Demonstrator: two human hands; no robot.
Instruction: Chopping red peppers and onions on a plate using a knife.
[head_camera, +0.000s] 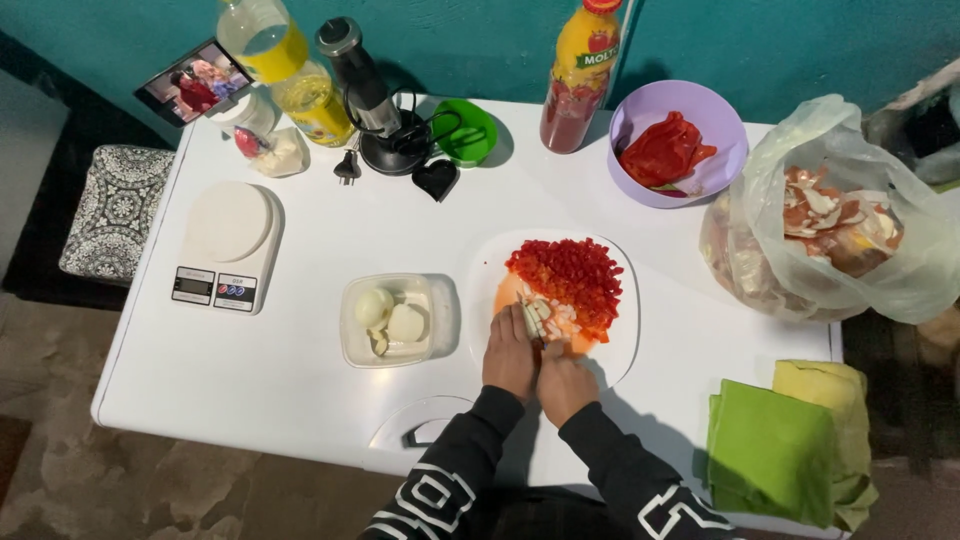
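An orange-and-white cutting board (620, 330) lies on the white table, carrying a heap of diced red pepper (570, 275) and a small pile of chopped white onion (545, 315). My left hand (508, 355) presses down on the onion pieces at the board's near edge. My right hand (563, 383) is closed right beside it, apparently around a knife handle; the blade is hidden between the hands. Both arms wear black sleeves with white print.
A clear tub of peeled onions (395, 320) sits left of the board, a kitchen scale (225, 245) further left. Behind: purple bowl with red pepper (680, 145), sauce bottle (578, 75), oil bottle (285, 65), hand blender (375, 100), green cup (465, 130). A peel-filled bag (835, 215) and green cloths (790, 445) lie right.
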